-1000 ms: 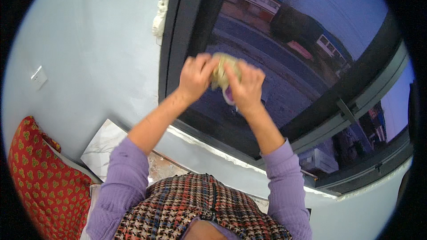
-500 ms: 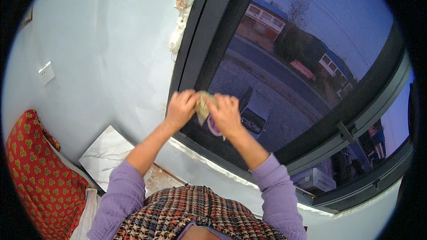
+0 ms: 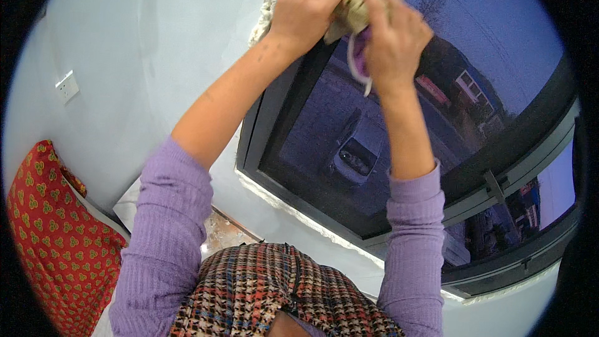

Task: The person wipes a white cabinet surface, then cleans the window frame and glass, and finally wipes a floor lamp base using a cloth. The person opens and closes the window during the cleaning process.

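Both my arms are raised high against a dark-framed window (image 3: 274, 118). My left hand (image 3: 306, 9) and my right hand (image 3: 396, 37) are closed together on a crumpled yellowish-green cloth (image 3: 352, 9), pressed near the window's upper left frame. A small purple and white piece (image 3: 359, 59) hangs under my right palm; I cannot tell what it is. My sleeves are purple knit, pushed back from the forearms.
A pale wall with a white socket (image 3: 67, 86) lies to the left. A red patterned cushion (image 3: 53, 237) sits at lower left beside a marble-look ledge (image 3: 128, 206). Rough plaster (image 3: 265, 9) edges the frame. Through the glass (image 3: 437, 118), a parked car (image 3: 352, 156) and buildings show.
My hands have climbed up the window with the cloth between them, from mid-pane to near the top of the frame, and my arms are now stretched out further.
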`<state>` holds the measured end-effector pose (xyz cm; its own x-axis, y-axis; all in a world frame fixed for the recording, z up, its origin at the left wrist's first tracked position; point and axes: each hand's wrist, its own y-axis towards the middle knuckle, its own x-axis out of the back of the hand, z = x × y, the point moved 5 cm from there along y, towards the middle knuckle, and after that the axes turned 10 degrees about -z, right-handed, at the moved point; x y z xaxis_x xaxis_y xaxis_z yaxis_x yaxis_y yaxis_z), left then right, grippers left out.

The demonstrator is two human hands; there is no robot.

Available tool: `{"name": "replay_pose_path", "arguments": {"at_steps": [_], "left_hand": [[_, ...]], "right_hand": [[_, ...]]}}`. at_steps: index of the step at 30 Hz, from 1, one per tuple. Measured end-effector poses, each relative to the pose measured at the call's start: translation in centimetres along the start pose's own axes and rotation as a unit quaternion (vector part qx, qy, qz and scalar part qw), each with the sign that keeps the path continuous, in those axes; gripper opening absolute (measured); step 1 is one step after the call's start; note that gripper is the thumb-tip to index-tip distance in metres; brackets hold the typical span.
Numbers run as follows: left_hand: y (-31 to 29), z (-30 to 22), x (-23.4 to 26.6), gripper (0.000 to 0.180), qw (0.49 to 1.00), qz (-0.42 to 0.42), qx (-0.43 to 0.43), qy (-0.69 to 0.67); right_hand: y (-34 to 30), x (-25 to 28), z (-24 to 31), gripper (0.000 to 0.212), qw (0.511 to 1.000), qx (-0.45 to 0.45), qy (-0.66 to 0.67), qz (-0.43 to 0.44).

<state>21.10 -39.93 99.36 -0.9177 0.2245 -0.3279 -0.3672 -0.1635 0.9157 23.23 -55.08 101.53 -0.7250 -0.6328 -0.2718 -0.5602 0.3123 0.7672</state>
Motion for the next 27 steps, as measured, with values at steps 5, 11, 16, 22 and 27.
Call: {"name": "replay_pose_path", "arguments": {"at_steps": [5,11,16,22,27], "left_hand": [[-12.5,-2.2,6.0,0.036,0.993,0.096,0.063,-0.033],[-29.1,-8.1,12.8,0.045,0.933,0.293,0.194,-0.082],[-29.5,-10.5,15.3,0.052,0.867,0.349,0.318,-0.160],[-25.8,-11.1,13.1,0.056,0.568,0.229,0.678,-0.407],[-26.2,-14.5,12.4,0.050,0.509,0.315,0.692,-0.403]], "right_hand": [[-9.6,3.6,8.4,0.044,0.980,-0.033,0.140,0.139],[-22.3,8.5,17.4,0.041,0.903,-0.027,0.263,0.338],[-25.3,12.3,16.5,0.048,0.783,-0.286,0.357,0.422],[-29.5,16.4,14.3,0.050,0.127,-0.799,0.551,0.206],[-32.9,20.0,15.1,0.051,-0.044,-0.871,0.486,0.055]]}}
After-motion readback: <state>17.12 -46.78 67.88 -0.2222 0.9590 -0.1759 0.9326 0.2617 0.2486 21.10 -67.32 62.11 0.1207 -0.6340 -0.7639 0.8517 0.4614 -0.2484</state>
